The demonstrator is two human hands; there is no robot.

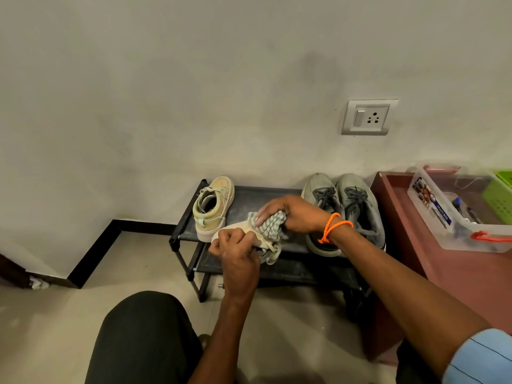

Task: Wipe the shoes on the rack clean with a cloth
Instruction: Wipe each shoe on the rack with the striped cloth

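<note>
A low black shoe rack (249,194) stands against the wall. On its top shelf a beige sneaker (213,206) sits at the left and a pair of grey sneakers (346,209) at the right. My left hand (238,253) grips a second beige sneaker (238,227) lifted in front of the rack, its laces hanging down. My right hand (293,214), with an orange band at the wrist, holds a bunched striped cloth (270,224) pressed on that shoe.
A maroon cabinet (471,273) stands right of the rack, carrying a clear plastic box (454,212) and a green basket (498,198). A wall socket (367,117) is above. My knee in dark trousers (144,336) is at the lower left over a tiled floor.
</note>
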